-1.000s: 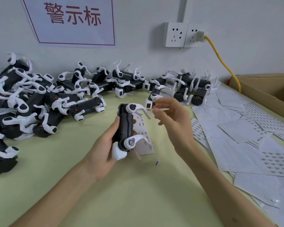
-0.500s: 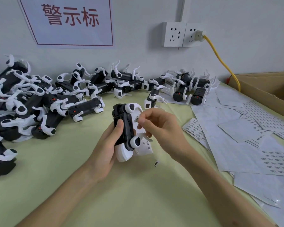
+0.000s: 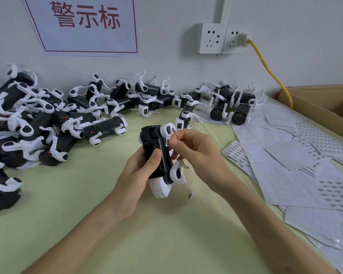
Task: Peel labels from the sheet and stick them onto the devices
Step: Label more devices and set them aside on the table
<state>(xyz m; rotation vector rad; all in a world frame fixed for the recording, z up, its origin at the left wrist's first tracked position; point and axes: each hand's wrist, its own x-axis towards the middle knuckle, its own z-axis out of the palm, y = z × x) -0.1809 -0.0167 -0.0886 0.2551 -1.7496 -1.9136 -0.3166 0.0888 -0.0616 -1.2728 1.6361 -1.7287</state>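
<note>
Forearms reach in from the bottom edge of the frame and meet just above the centre, over a pale green table. The left hand grips a black-and-white device held nearly upright, fingers wrapped behind its body and the thumb lying flat on the black front. The right hand comes in from the right, thumb and forefinger pinching a small label that touches the device's right edge, just below the upper white arm; its other fingers are curled underneath. A corner of a small paper sheet shows behind the device's lower end, and a loose sticker lies on the table just right of the device's white base. Along the right side of the frame, overlapping label sheets spread across the table, some with rows of small printed labels. At middle left a pile of devices lies heaped together, and a further row of devices runs along the foot of the wall. A cardboard box sits at the right edge. On the wall, twin sockets carry a plug with a yellow cable, and a sign with red characters hangs at upper left.
</note>
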